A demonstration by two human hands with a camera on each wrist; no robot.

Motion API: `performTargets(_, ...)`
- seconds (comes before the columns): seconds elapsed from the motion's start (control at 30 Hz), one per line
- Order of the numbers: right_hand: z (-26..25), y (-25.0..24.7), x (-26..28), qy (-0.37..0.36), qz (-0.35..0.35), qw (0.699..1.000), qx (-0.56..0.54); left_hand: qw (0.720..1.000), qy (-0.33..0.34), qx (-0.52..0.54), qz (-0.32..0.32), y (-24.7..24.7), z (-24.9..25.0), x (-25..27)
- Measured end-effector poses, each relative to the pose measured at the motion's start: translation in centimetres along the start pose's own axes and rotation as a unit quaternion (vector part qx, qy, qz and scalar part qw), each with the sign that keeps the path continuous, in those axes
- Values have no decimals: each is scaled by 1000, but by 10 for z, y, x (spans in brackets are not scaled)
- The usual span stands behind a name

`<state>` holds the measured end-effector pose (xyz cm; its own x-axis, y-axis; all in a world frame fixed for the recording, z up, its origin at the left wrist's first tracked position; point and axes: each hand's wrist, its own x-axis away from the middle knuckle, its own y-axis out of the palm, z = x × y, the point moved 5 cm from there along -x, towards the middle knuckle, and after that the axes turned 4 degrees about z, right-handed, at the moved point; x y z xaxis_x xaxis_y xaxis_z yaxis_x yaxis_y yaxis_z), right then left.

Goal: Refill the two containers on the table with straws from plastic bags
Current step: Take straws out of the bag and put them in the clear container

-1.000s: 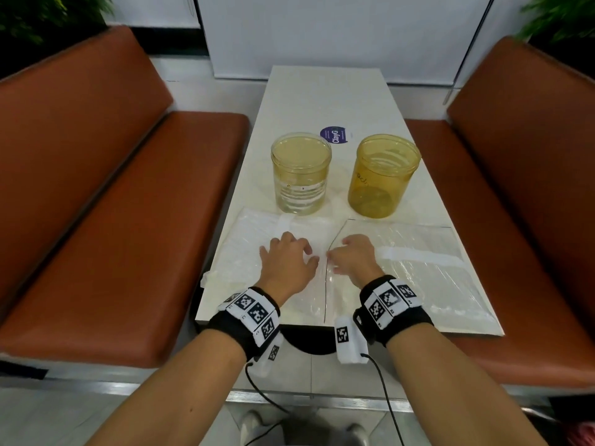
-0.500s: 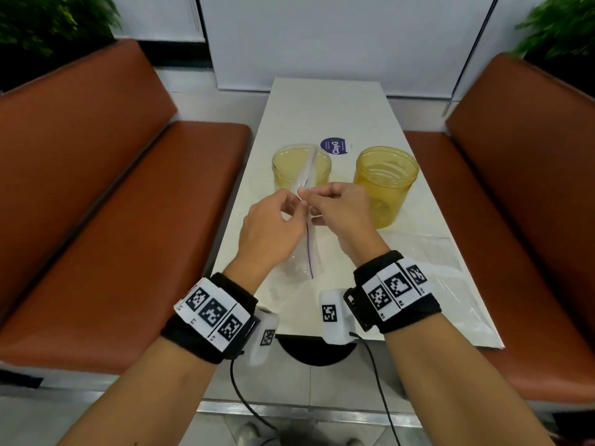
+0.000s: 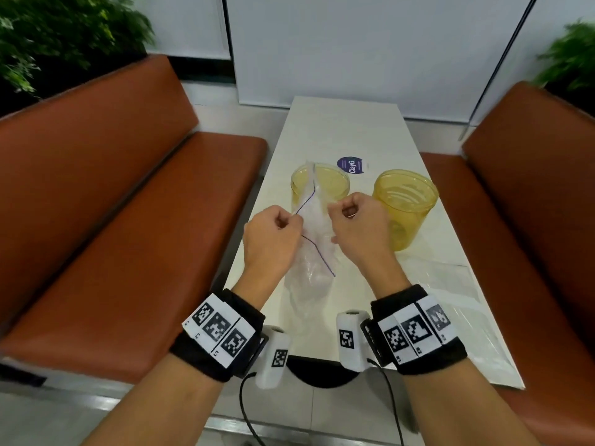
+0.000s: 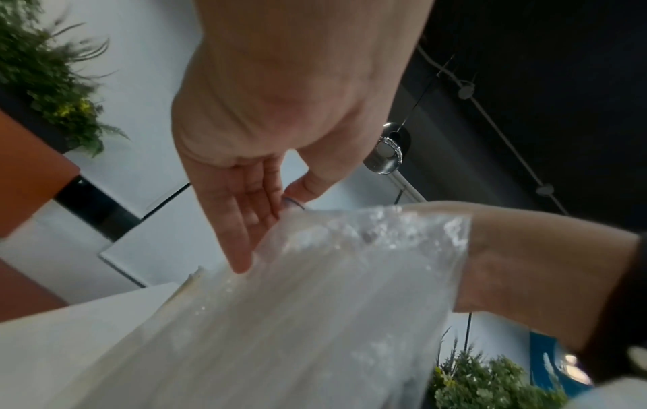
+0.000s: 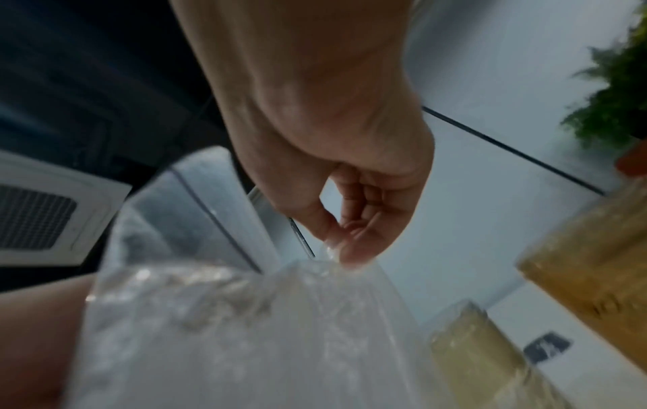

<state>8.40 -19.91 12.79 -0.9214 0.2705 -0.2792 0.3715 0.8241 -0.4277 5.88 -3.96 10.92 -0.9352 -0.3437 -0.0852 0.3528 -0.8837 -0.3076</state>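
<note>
A clear zip bag of white straws (image 3: 314, 249) hangs upright above the near half of the white table (image 3: 341, 130). My left hand (image 3: 273, 233) pinches the left lip of its mouth and my right hand (image 3: 355, 220) pinches the right lip, so the purple zip line is parted. The same bag (image 4: 315, 318) fills the left wrist view and blurs across the right wrist view (image 5: 227, 332). Behind the bag stand two yellow see-through containers, the left container (image 3: 322, 185) partly hidden and the right container (image 3: 404, 204) beside my right hand. A second straw bag (image 3: 457, 294) lies flat on the table at the right.
A round purple sticker (image 3: 351, 164) lies on the table behind the containers. Brown benches (image 3: 128, 220) flank the table on both sides, with plants (image 3: 48, 37) behind them and a white wall panel at the far end.
Both hands took the left bag from the table, lifted it upright, and have now drawn apart, pulling its zip mouth wider.
</note>
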Motion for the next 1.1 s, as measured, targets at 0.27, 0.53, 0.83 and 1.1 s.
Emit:
performTargets(0.27, -21, -6, -6, -133, -36, 955, 262, 976, 122, -178, -20, -3, 16, -15)
performTargets(0.53, -7, -21, -28, -39, -47, 949, 308, 959, 88, -269, -5, -24, 23, -31)
performTargets(0.83, 12, -47, -58, 47, -153, 909, 385, 959, 81, -263, -68, -41, 13, -53)
performTargets(1.1, -1, -43, -41, -18, -98, 904, 415, 983, 104, -110, -101, -23, 5, -39)
